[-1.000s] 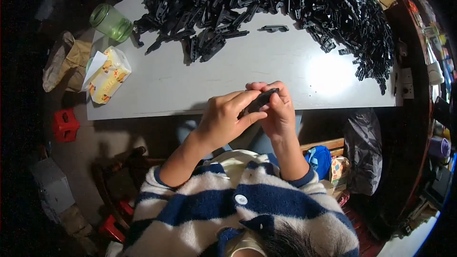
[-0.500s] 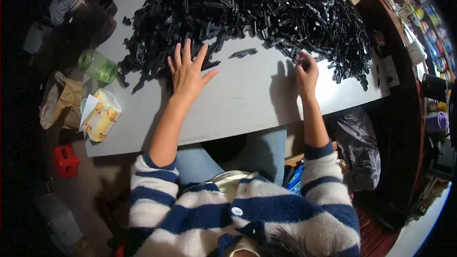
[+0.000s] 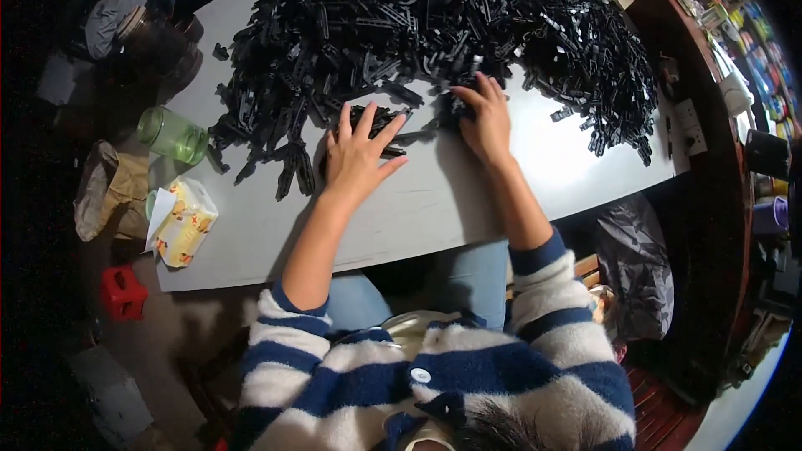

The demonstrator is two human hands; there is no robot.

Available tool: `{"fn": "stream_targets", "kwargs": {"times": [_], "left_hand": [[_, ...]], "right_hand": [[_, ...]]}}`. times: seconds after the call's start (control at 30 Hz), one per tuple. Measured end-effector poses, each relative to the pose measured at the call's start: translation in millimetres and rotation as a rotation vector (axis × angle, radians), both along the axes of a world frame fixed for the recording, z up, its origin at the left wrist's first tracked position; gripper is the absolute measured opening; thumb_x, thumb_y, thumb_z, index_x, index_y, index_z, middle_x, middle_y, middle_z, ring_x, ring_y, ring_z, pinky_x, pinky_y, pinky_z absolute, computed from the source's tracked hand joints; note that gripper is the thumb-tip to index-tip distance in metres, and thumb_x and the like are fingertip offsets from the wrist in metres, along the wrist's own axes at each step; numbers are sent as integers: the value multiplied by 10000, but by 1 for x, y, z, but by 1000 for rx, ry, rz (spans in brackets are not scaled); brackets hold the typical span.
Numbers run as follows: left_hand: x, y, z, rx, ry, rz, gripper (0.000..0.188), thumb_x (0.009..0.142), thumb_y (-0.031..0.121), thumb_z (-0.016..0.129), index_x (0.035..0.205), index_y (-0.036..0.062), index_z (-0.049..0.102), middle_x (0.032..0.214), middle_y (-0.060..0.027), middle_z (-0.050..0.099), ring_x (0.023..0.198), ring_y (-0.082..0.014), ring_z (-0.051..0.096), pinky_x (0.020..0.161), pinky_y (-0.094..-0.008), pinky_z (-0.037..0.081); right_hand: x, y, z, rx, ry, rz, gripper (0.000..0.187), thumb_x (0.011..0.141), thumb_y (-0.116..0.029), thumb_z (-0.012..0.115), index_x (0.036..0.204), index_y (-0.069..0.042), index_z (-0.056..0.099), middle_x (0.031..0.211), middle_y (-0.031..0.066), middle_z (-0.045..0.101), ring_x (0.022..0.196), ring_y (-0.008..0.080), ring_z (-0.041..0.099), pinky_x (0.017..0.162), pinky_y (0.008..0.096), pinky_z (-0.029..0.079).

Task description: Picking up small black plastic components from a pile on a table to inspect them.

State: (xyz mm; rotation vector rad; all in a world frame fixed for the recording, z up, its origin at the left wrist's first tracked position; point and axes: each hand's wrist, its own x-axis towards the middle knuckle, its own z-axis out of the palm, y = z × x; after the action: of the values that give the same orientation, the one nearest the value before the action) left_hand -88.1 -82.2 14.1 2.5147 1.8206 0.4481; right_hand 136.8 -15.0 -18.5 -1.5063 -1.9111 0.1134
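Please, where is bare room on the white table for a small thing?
The white table is bare between the left forearm and right forearm, toward its near edge; between the tissue pack and left forearm; and right of the right forearm, in front of the black parts. These crowd the far side, with left hand and right hand at their edge.

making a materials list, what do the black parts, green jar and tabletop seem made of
Black parts: probably moulded plastic, semi-gloss, given the uniform black and small highlights.
Green jar: glass or clear plastic, glossy; it is see-through, but which is unclear.
Tabletop: perhaps laminate or painted board, smooth, pale, with a bright glare patch.
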Motion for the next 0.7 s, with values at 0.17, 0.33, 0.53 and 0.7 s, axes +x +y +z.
{"fn": "stream_targets", "kwargs": {"times": [0.17, 0.33, 0.53, 0.7], "left_hand": [[-4, -18, -7, 61, -78, -98, 592, 737, 415, 666, 1282, 318, 457, 1362, -119, 358, 1257, -419, 272, 929, -591, 314], [-32, -57, 0, 11, -38, -51, 654, 677, 359, 723, 1277, 314, 468, 1368, -109, 356, 1264, -390, 285, 930, -548, 333], [-70, -72, 21, -101, 9, -54, 632, 722, 319, 701, 1299, 235, 458, 1389, -124, 331, 1301, -344, 254, 1034, -524, 225], [-87, -84, 24, 112, -376, 44, 432, 769, 75, 638, 1190, 111, 550, 1171, -133, 515, 1106, -313, 470, 931, -389, 378]], "right_hand": [[-47, -42, 10, -19, 31, 17, 516, 591, 28, 585, 1072, -155, 628, 1263, 163, 491, 1225, 395, 366, 1023, 406, 335], [-92, -85, 11, 22, 63, 62, 526, 579, 18, 601, 1091, -100, 611, 1222, 183, 514, 1185, 427, 393, 989, 435, 357], [-99, -94, 15, -73, 488, 264, 491, 621, 45, 507, 1088, -73, 600, 1151, 157, 566, 1174, 325, 443, 987, 401, 345], [-39, -92, 38, -126, 819, 103, 300, 747, 89, 443, 986, 9, 605, 877, 41, 618, 614, 35, 444, 557, 167, 358]]}}
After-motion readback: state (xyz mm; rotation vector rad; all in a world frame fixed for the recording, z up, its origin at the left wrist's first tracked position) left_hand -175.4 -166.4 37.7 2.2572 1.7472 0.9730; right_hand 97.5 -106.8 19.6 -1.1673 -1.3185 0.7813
